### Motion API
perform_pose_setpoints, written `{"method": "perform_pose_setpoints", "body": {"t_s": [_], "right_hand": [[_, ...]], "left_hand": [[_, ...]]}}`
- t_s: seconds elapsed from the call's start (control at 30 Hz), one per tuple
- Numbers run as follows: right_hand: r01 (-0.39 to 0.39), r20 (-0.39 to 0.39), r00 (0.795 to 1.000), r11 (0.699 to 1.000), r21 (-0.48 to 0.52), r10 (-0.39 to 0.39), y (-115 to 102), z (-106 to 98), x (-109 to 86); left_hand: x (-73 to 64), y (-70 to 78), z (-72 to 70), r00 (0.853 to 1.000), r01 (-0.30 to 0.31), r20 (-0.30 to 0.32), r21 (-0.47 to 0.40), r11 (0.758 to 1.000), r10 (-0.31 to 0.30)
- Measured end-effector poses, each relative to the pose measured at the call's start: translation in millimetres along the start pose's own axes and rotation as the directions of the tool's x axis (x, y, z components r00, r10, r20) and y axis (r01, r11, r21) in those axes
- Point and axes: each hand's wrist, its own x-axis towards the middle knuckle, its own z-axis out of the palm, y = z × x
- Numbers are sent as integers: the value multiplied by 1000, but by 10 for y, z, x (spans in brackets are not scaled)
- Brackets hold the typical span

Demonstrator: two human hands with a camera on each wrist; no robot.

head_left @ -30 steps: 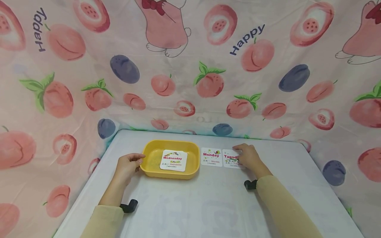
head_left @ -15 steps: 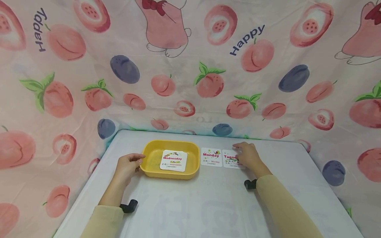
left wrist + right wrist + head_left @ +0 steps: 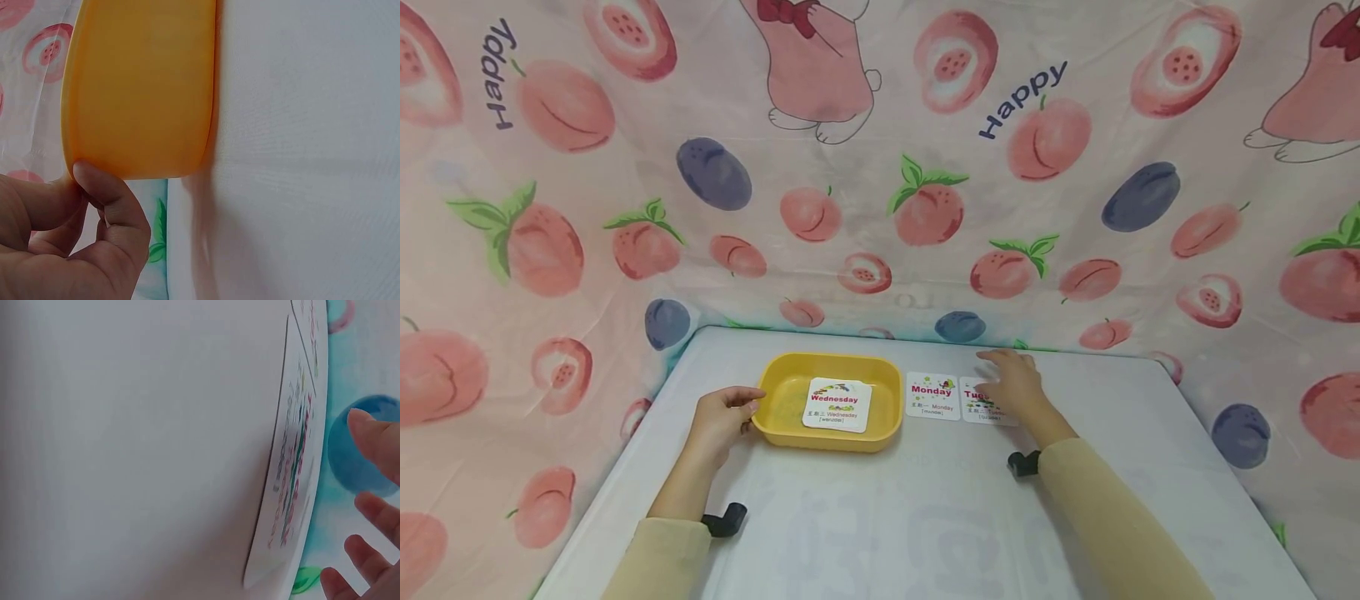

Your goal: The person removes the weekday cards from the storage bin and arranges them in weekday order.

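Observation:
A yellow plastic tray stands on the table, and a Wednesday card lies in it. My left hand pinches the tray's left rim between thumb and fingers; the left wrist view shows this grip on the tray closely. To the tray's right, a Monday card and a Tuesday card lie side by side. Over the right part of the Tuesday card hovers my right hand, covering some of its print. In the right wrist view its fingers are spread and hold nothing, apart from the Tuesday card.
A white cloth covers the table. Behind and beside it hangs a pink curtain printed with peaches and plums. Black wrist straps' mounts stick out from both wrists.
My right hand has lifted a little off the Tuesday card and moved slightly left, its fingers now away from the card. The left hand and the tray have stayed put.

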Motion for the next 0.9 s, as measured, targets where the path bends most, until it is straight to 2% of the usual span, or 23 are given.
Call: {"method": "perform_pose_setpoints", "body": {"t_s": [0.23,0.47,0.73,0.9], "right_hand": [[-13,2,1000,1000,17,13,-168,20,-11],[3,3,1000,1000,-13,-3,-273,59,-24],[41,-13,999,999,-10,-41,-411,139,-45],[39,-3,999,999,-5,-39,-520,186,-68]], "left_hand": [[-4,7,-3,1000,2,0,2,1000,-2],[-11,10,-4,1000,1,3,7,1000,-1],[-21,12,0,1000,-5,-2,3,1000,5],[-25,5,6,1000,-7,-5,11,1000,7]]}}
